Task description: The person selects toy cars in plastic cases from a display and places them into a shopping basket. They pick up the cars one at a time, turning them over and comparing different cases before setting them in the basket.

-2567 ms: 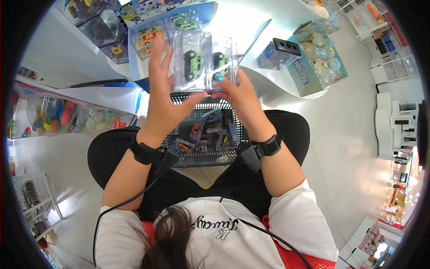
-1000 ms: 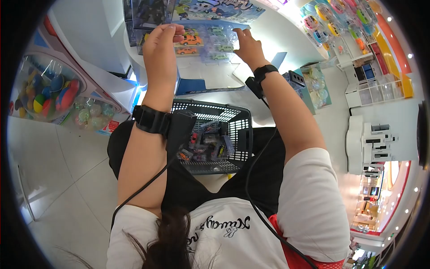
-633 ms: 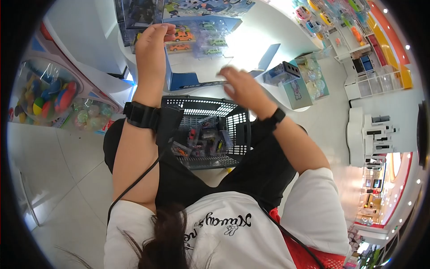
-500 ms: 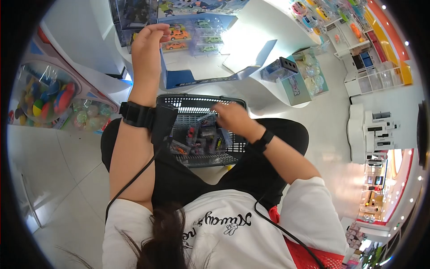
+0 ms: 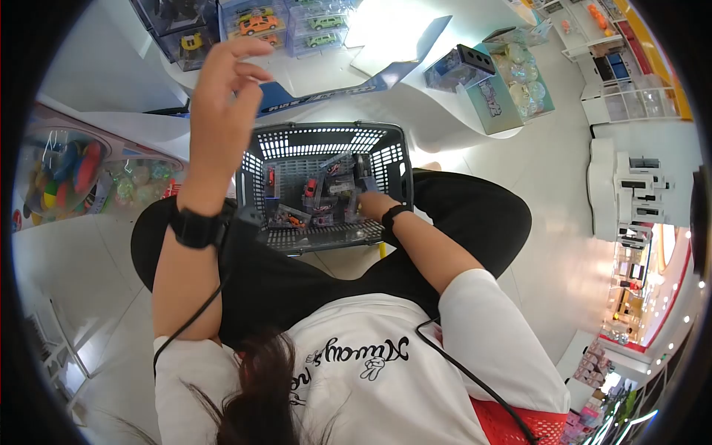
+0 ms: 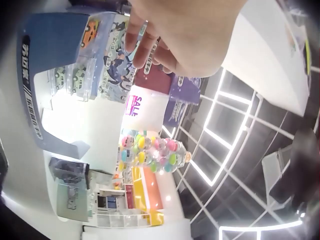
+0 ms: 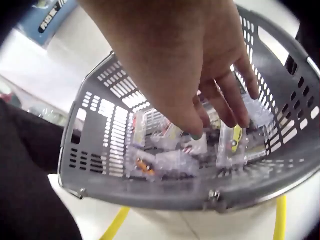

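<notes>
My right hand reaches down into a dark grey perforated shopping basket between the knees. In the right wrist view its fingers are spread and pointing down, thumb apart, just over clear boxes of toy cars. A boxed yellow toy car lies under the fingertips; a boxed orange toy car is nearer the front wall. My left hand is raised beside the counter, fingers loosely bent, with nothing in it. Beyond it, boxed orange toy cars and boxed green toy cars stand in the display.
A blue-edged display tray lies on the white counter behind the basket. To the right stand a clear case and a carton of glittery clear balls. A bin of colourful balls is at the left.
Both hands held boxed green cars earlier; those now stand in the display. The right hand has moved from the display down into the basket. The left hand has stayed raised near the counter.
</notes>
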The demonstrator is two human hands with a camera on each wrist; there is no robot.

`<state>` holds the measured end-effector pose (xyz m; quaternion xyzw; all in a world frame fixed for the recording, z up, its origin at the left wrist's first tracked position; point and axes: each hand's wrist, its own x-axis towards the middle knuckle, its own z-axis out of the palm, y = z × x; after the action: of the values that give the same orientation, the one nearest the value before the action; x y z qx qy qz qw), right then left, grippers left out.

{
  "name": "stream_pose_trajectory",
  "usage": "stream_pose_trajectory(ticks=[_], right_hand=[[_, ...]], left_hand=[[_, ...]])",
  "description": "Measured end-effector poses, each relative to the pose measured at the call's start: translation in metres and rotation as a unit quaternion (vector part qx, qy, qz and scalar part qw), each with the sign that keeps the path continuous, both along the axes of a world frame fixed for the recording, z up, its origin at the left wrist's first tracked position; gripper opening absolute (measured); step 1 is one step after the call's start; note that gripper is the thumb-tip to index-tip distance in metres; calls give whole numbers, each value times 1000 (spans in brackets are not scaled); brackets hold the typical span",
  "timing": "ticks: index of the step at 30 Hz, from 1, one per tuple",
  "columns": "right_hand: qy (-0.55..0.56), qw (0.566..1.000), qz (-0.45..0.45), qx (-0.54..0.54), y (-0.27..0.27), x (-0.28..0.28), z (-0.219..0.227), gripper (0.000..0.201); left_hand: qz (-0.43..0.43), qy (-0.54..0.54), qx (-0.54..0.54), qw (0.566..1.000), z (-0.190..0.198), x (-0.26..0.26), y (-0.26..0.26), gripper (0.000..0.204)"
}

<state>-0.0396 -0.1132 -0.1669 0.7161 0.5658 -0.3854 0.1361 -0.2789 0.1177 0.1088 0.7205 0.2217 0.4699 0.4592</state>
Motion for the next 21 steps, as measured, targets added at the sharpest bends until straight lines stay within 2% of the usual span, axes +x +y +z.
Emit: stream_pose_trajectory(ticks=[2, 3, 4, 5, 7, 8, 10, 13, 14, 16, 19, 21], right_hand=[[-34, 995, -65, 61, 3, 14, -30, 31], [-41, 983, -158, 83, -5, 27, -70, 34], [-29, 981, -180, 58, -4, 33, -72, 38], [-38, 988, -146, 41, -6, 41, -75, 41], [-110, 982, -153, 22, -15, 45, -87, 35], [-99, 981, -165, -2, -19, 43, -86, 36], [-81, 978, -187, -47, -20, 48, -80, 38], [-92, 975, -194, -53, -27, 47, -87, 32], [-121, 973, -194, -15, -29, 46, -96, 28], [-179, 963, -191, 62, -27, 40, -109, 21], [-212, 957, -192, 56, -20, 34, -120, 14], [-241, 942, -227, 48, -18, 32, -138, 16]], left_hand=[[-19, 68, 87, 994, -1, 1, -20, 40], [-28, 117, 124, 985, 1, 0, -31, 42], [-40, 165, 160, 972, 1, -2, -38, 45], [-30, 176, 174, 968, -2, -4, -41, 44], [-12, 197, 205, 959, -9, -6, -43, 44], [-18, 241, 167, 956, -5, -13, -43, 46], [17, 266, 246, 932, -15, -26, -31, 44], [27, 309, 157, 938, -24, -41, -29, 41], [23, 335, 141, 931, -29, -46, -27, 37], [19, 356, 137, 924, -38, -47, -29, 36], [14, 391, 130, 911, -50, -46, -30, 37], [11, 408, 131, 903, -56, -44, -30, 38]])
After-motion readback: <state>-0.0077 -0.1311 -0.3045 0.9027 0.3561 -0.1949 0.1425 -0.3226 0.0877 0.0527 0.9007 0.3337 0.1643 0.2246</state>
